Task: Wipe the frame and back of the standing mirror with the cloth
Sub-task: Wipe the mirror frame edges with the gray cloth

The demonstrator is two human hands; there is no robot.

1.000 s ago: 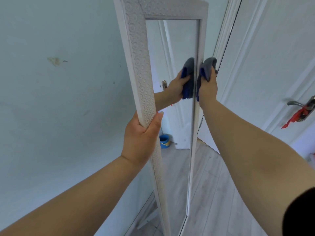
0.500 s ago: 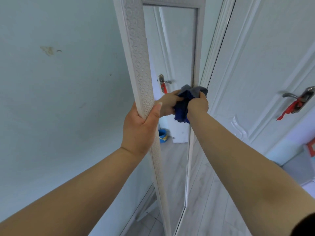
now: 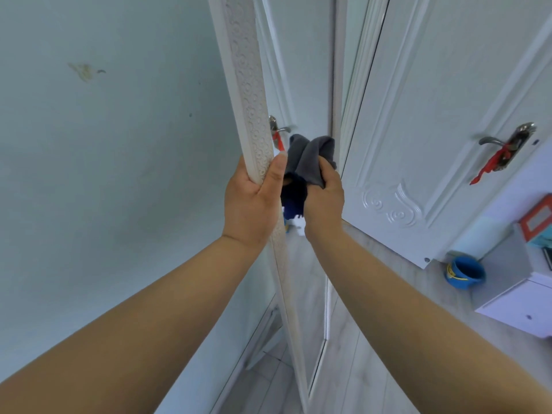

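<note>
At centre frame, your left hand (image 3: pixel 251 201) is wrapped around the patterned left frame (image 3: pixel 248 85) of the standing mirror (image 3: pixel 301 94), thumb on its front face. At 3 o'clock of it, your right hand (image 3: pixel 324 198) is closed on the grey-and-blue cloth (image 3: pixel 307 159), pressed against the mirror's right frame. Blue bucket (image 3: pixel 464 271) at 4 o'clock, on the floor.

Two bare forearms, no sleeves visible
</note>
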